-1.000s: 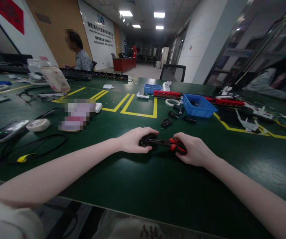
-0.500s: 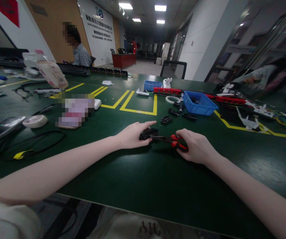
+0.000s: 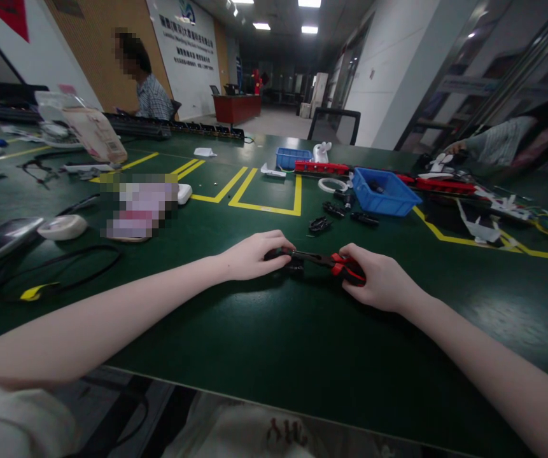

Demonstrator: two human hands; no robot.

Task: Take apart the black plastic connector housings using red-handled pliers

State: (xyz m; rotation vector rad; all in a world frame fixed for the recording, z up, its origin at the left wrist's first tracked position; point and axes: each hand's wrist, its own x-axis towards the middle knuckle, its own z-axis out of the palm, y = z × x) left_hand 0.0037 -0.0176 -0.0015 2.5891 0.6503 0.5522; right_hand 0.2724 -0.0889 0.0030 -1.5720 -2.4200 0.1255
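My right hand [image 3: 379, 278] is closed around the red and black handles of needle-nose pliers [image 3: 316, 257], whose jaws point left. The jaw tips meet my left hand [image 3: 254, 256], which pinches a small black part between thumb and fingers. Some of that black part [image 3: 295, 267] shows just below the jaws, close above the tabletop; its exact kind is unclear, and my fingers cover much of it. Whether the jaws grip it, I cannot tell. Beyond my hands lies a small bundle of black pieces [image 3: 320, 224], perhaps coiled cable.
Past the bundle are more black parts [image 3: 364, 219], a white ring [image 3: 332, 185] and a blue bin [image 3: 384, 193]. On the left lie a phone [image 3: 142, 213], a tape roll [image 3: 62, 227] and a cable with a yellow tag [image 3: 39, 292]. Two people sit at the far sides.
My left index finger, stretched out earlier, has bent in toward the thumb on the black part. The pliers have turned slightly, and their handles look closer together. The view has shifted slightly.
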